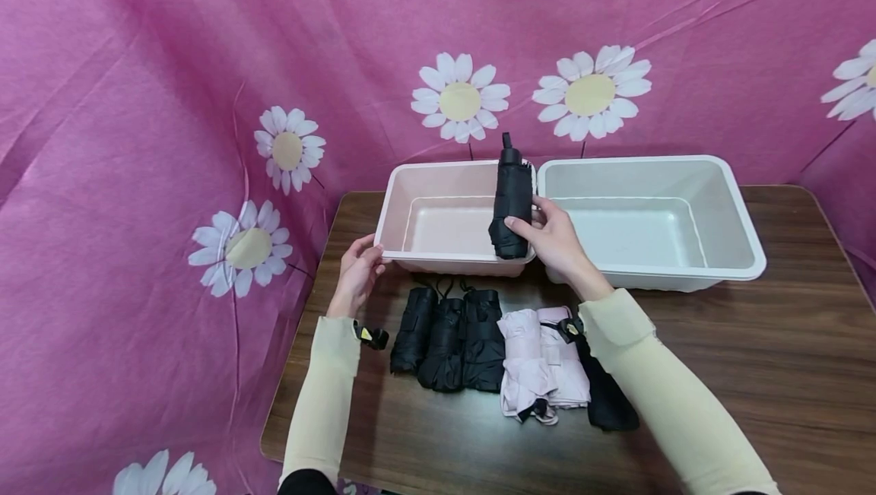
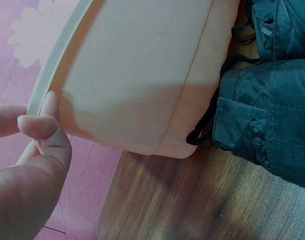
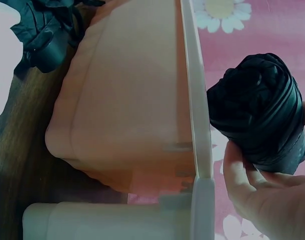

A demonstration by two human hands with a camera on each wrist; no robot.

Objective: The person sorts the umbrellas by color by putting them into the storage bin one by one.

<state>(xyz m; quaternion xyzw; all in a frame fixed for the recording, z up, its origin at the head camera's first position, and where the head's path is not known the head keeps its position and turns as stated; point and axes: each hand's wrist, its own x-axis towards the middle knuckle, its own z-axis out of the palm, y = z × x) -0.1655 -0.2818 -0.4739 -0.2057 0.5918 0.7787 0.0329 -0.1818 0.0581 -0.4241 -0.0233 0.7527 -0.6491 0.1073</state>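
Observation:
A folded black umbrella [image 1: 512, 202] is gripped in my right hand [image 1: 556, 236], over the right end of the pink bin [image 1: 452, 258]. Its handle end points toward the back wall. In the right wrist view the bundled end of this umbrella [image 3: 257, 110] faces the camera, fingers and thumb around it. At the pink bin's front left corner, my left hand [image 1: 357, 274] pinches the rim [image 2: 40, 95] between thumb and fingers. In front of the bin, several folded umbrellas lie in a row: black ones [image 1: 482, 339] on the left, pale pink ones [image 1: 523, 362] beside them.
A pale grey-green bin [image 1: 739, 252] stands right against the pink one. Near my right forearm lies a black item [image 1: 609, 396], partly covered by the sleeve. Everything rests on a brown wooden table [image 1: 787, 373]. Behind hangs a pink cloth [image 1: 369, 61] with white daisies.

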